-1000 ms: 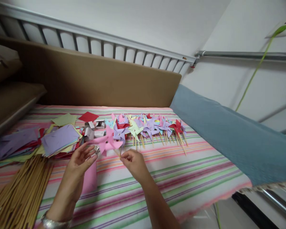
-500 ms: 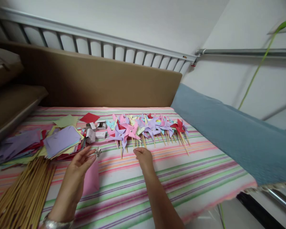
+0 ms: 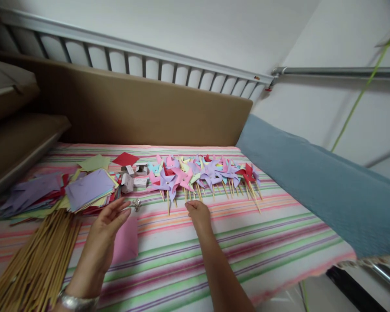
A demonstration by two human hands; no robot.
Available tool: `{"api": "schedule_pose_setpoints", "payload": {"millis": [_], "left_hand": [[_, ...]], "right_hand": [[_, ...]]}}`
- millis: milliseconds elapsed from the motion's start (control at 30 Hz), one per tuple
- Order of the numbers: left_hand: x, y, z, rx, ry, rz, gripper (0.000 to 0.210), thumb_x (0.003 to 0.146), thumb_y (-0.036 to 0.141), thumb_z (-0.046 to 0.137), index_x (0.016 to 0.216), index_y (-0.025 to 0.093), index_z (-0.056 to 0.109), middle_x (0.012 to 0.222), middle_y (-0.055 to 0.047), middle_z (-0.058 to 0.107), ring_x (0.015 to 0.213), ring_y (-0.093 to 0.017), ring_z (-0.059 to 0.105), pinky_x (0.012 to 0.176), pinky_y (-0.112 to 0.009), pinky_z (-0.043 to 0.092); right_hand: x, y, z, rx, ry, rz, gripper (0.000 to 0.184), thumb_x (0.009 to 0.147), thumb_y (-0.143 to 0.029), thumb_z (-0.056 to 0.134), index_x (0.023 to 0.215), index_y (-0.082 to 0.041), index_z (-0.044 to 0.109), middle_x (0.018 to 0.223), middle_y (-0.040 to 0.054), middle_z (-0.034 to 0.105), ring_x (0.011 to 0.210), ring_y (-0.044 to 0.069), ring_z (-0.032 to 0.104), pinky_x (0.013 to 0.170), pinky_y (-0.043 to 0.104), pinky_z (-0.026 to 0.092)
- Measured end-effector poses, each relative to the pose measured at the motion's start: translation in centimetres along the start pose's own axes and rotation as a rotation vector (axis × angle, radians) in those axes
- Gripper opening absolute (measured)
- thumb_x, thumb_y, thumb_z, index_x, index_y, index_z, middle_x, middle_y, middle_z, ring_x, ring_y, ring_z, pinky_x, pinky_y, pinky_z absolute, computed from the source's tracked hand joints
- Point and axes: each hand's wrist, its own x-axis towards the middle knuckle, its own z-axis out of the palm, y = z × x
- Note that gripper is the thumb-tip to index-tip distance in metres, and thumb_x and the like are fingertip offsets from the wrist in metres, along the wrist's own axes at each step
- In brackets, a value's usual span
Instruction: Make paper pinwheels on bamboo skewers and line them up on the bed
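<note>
My left hand point(image 3: 105, 232) is over the left part of the cloth, fingers loosely curved with thumb and forefinger apart. Just beyond its fingertips is a small shiny cluster of silver pins point(image 3: 137, 204); whether they touch is hard to tell. Beneath this hand lies a square of pink paper point(image 3: 126, 242), partly covered. My right hand point(image 3: 199, 216) is pinched at the lower end of the thin stick of a pink paper pinwheel point(image 3: 183, 177), which lies at the front of a row of purple, red, yellow and blue pinwheels point(image 3: 211, 174).
Small white boxes point(image 3: 128, 183), a red paper square point(image 3: 126, 159) and stacks of coloured paper point(image 3: 91, 190) lie to the left. A bundle of wooden sticks point(image 3: 40, 264) is at front left. A brown board point(image 3: 149, 112) stands behind the striped cloth point(image 3: 247, 251).
The whole view has shifted slightly, so everything sits a little further right. Both hands keep nearly the same places and poses among the things.
</note>
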Motion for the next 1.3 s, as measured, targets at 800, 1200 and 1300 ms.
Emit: {"api": "schedule_pose_setpoints", "payload": {"millis": [800, 1200, 1300], "left_hand": [[1.4, 3.6, -7.2, -0.429, 0.392, 0.318, 0.02, 0.058, 0.012, 0.07, 0.078, 0.016, 0.064, 0.072, 0.0, 0.066, 0.065, -0.01, 0.061, 0.071, -0.026, 0.047], [1.4, 4.8, -9.4, -0.535, 0.448, 0.355, 0.018, 0.059, 0.01, 0.068, 0.076, 0.016, 0.064, 0.072, 0.0, 0.065, 0.065, -0.01, 0.059, 0.071, -0.027, 0.047], [1.3, 5.3, -9.8, -0.558, 0.458, 0.353, 0.019, 0.058, 0.011, 0.069, 0.076, 0.015, 0.064, 0.072, 0.0, 0.065, 0.065, -0.01, 0.059, 0.071, -0.027, 0.047]], "right_hand": [[-10.5, -6.4, 6.7, -0.149, -0.617, -0.566, 0.023, 0.069, -0.02, 0.067, 0.092, -0.022, 0.068, 0.107, 0.0079, 0.063, 0.106, 0.024, 0.053, 0.095, 0.04, 0.039], [-8.0, -12.1, 10.0, 0.002, -0.372, -0.819, 0.017, 0.081, -0.023, 0.052, 0.09, -0.022, 0.067, 0.103, 0.0069, 0.065, 0.102, 0.02, 0.057, 0.092, 0.035, 0.043], [-6.5, -15.0, 12.5, -0.083, -0.426, -0.919, 0.02, 0.08, -0.022, 0.054, 0.095, -0.021, 0.067, 0.114, 0.0067, 0.062, 0.112, 0.019, 0.053, 0.099, 0.035, 0.038]]}}
